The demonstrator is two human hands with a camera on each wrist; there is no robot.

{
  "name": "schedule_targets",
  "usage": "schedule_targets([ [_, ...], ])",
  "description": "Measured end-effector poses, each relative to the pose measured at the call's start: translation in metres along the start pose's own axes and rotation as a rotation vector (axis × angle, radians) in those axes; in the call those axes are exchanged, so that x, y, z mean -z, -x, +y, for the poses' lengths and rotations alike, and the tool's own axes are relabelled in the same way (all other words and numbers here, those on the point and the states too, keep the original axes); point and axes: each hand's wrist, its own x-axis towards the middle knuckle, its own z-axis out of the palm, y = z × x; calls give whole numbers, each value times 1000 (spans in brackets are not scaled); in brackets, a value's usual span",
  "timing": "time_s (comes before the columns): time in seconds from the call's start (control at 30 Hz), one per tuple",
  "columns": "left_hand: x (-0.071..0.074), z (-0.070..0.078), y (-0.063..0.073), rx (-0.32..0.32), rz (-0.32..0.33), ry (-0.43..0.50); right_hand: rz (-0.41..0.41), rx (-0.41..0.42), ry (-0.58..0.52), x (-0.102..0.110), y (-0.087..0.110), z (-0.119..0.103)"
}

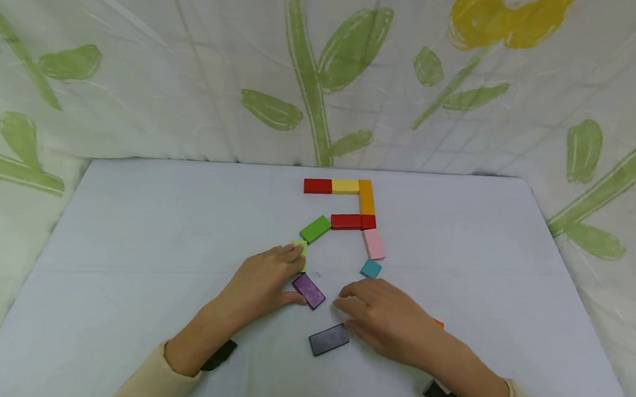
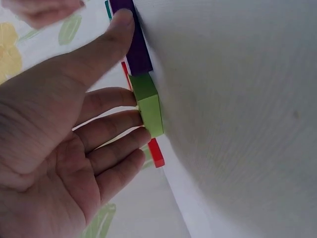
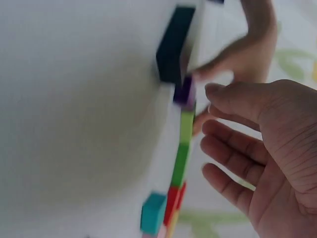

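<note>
My left hand (image 1: pixel 262 282) rests its nearly straight fingers on the light green block (image 2: pixel 151 111), covering most of it in the head view. Its thumb touches the purple block (image 1: pixel 309 291), which lies slanted just below the light green one. My right hand (image 1: pixel 390 316) hovers right of the purple block, fingers loosely bent with nothing between them. Right below its fingertips lies a dark grey block (image 1: pixel 329 340). A small teal block (image 1: pixel 370 268) stands beyond the right hand. An orange piece (image 1: pixel 438 323) is mostly hidden behind the right wrist.
Farther back, a green block (image 1: pixel 315 229) leads to a red block (image 1: pixel 346 222) and a small red cube (image 1: pixel 368 221). A pink block (image 1: pixel 374 244) angles toward the teal one. Orange (image 1: pixel 366 197), yellow (image 1: pixel 345 187) and red blocks form the top corner. A flowered cloth (image 1: pixel 194 96) hangs behind the white table (image 1: pixel 160 226).
</note>
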Motion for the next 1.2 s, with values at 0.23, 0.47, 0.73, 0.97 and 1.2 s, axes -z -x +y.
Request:
schedule_targets([
  [0.23, 0, 1, 2, -2, 58, -13, -81, 91, -45, -12, -2, -29],
  [0.47, -4, 2, -1, -24, 95, -45, -163, 79, 14, -18, -4, -35],
  [0.73, -4, 2, -3, -20, 81, -49, -217, 51, 42, -11, -1, -32],
  [0.97, -3, 3, -2, -13, 64, -31, -166, 24, 64, 0, 4, -18],
  [1.2, -1, 0, 0, -21, 50, 1, -59, -29, 97, 4, -1, 5],
])
